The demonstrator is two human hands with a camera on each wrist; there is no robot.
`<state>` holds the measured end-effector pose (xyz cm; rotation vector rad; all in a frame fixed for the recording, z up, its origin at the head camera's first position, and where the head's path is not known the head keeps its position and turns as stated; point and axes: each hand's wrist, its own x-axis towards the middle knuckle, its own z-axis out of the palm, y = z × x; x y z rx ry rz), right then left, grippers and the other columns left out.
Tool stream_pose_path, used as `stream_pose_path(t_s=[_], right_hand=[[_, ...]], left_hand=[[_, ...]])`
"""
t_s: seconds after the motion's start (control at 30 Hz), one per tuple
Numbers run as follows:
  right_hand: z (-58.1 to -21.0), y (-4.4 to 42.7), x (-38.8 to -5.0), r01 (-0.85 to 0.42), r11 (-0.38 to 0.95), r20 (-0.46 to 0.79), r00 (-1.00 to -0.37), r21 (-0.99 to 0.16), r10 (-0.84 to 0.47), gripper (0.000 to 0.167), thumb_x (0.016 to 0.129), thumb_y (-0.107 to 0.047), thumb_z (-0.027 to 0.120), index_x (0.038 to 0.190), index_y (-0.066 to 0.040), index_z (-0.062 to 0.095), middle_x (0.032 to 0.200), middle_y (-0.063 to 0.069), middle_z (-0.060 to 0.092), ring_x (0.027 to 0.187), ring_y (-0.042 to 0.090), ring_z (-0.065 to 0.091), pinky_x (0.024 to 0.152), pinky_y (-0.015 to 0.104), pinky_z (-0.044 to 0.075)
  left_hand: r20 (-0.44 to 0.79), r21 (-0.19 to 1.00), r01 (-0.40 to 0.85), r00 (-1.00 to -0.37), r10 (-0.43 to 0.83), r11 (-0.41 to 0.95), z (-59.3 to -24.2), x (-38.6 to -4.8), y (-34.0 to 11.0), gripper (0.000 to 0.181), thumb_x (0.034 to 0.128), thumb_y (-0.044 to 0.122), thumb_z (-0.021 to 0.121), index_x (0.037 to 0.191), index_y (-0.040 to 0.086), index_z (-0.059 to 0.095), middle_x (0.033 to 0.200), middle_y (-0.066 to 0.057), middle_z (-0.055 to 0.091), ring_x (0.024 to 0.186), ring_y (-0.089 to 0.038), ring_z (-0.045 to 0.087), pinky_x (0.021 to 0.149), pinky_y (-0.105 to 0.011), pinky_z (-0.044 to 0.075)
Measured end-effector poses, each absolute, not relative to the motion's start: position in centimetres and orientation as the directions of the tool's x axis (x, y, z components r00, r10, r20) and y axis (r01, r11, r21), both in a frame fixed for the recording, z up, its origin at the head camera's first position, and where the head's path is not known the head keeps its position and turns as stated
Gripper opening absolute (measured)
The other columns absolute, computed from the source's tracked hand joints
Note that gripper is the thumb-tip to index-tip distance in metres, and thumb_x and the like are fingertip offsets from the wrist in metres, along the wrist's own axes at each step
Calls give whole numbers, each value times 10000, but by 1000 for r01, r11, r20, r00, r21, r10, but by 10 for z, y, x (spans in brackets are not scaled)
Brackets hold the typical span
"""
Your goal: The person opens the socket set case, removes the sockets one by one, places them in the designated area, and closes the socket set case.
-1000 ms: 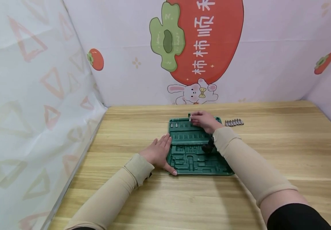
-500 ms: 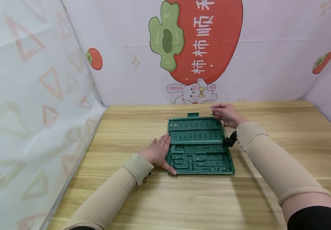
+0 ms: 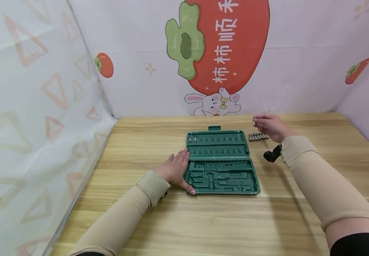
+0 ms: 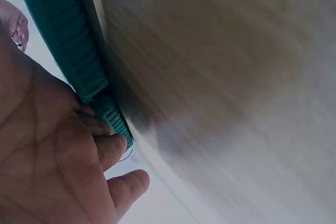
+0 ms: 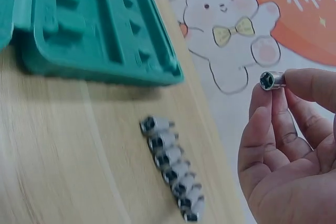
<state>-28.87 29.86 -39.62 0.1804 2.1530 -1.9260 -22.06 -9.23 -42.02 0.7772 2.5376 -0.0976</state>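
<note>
An open green plastic tool case point(image 3: 217, 158) lies flat on the table, with moulded slots in both halves. My left hand point(image 3: 175, 171) rests along its left edge, fingers extended and thumb at the near corner. My right hand point(image 3: 273, 128) is raised beyond the case's right side, pinching a small silver socket point(image 5: 271, 80) between thumb and fingers; its open end shows in the right wrist view. Below that hand, a row of several similar sockets point(image 5: 172, 162) lies on the table. Two sockets point(image 3: 192, 138) occupy the left end of the case's top row.
The wooden table point(image 3: 229, 224) extends around the case, its far edge close behind the latch tab point(image 3: 214, 128). A printed cloth backdrop point(image 3: 133, 85) stands behind it, and another patterned sheet point(image 3: 30, 142) borders the left. A black wrist camera point(image 3: 272, 155) hangs under the right wrist.
My right hand has moved right, from over the case's top row to above the loose sockets, with a small piece in its fingers throughout. My left hand has stayed in place.
</note>
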Motion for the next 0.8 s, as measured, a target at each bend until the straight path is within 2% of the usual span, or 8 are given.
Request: stream_pose_path(t_s=[0.2,0.37,0.47,0.57,0.7,0.8], right_hand=[[-403,318,-285,259,10,-259,-964,-966,-52,66,1081,-111,535,1131,-125,575,892,-117,667,858,15,631,749,166,516],[-406,335,-282,256,75,-259,-965,-964,-31,65,1089,-131,519,1120,-138,576,878,-149,642,858,3,608,766,163,512],[-409,343,-280,256,162,-259,-966,-953,0,140,1095,-127,495,1206,-80,564,876,-181,621,874,-3,592,803,163,514],[-416,349,-279,252,250,-250,-967,-935,40,255,1090,-107,492,1298,29,547,884,-175,613,864,2,591,808,171,523],[-427,355,-280,239,388,-227,-971,-890,78,400,1065,-90,527,1348,192,499,852,-153,620,777,-19,585,723,173,525],[-435,358,-282,238,469,-223,-971,-850,87,465,1047,-106,551,1384,205,474,812,-154,624,730,-33,575,675,181,517]], left_hand=[[-464,70,545,-724,511,836,-422,-220,-93,1443,695,848,716,1659,50,-3,1727,-118,-39,1581,-252,-27,1253,-477,70],[-463,71,544,-725,510,836,-421,-220,-92,1444,699,845,716,1656,50,-17,1725,-119,-51,1580,-254,-39,1253,-477,64],[-458,78,544,-725,515,835,-420,-220,-92,1440,700,841,720,1657,49,-6,1726,-119,-43,1580,-255,-37,1253,-478,63],[-456,82,543,-725,516,836,-420,-220,-92,1442,697,843,718,1657,47,-4,1726,-119,-41,1580,-256,-34,1253,-477,63],[-454,85,542,-726,517,836,-421,-220,-93,1440,698,842,719,1657,44,1,1726,-121,-38,1581,-257,-31,1253,-477,67],[-455,80,540,-728,512,838,-422,-220,-93,1444,695,842,723,1657,45,-2,1726,-122,-38,1581,-258,-29,1253,-478,68]])
